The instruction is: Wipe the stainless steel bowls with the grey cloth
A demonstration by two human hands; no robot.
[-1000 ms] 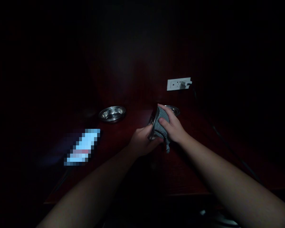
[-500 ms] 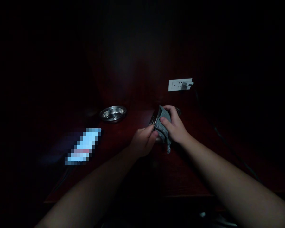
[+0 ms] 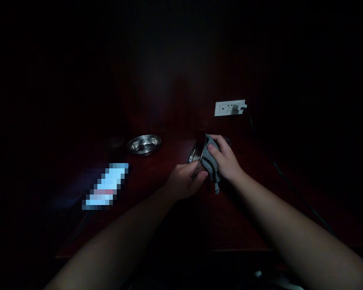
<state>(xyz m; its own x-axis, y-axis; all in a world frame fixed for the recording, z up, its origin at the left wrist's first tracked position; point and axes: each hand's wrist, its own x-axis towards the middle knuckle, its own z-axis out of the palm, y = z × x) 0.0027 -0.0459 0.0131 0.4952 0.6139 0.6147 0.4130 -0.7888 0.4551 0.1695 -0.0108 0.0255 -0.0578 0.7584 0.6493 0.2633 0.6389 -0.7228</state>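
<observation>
The scene is very dark. My left hand [image 3: 184, 182] is closed round the lower rim of a small steel bowl [image 3: 195, 154], which is tilted up on its edge above a dark red wooden table [image 3: 236, 217]. My right hand [image 3: 225, 159] presses a grey cloth [image 3: 211, 167] against the bowl's right side, fingers curled over the cloth. A tail of the cloth hangs down below that hand. Most of the bowl is hidden by the cloth and hands.
A second steel bowl [image 3: 144, 144] sits upright on the table to the left. A lit, blurred-out screen [image 3: 105, 186] lies farther left. A white wall socket [image 3: 230, 108] with a plug and a dark cable is behind my right hand.
My right hand has slid the cloth slightly down and to the right along the bowl. The bowl has tilted a little in my left hand. Nothing else has moved.
</observation>
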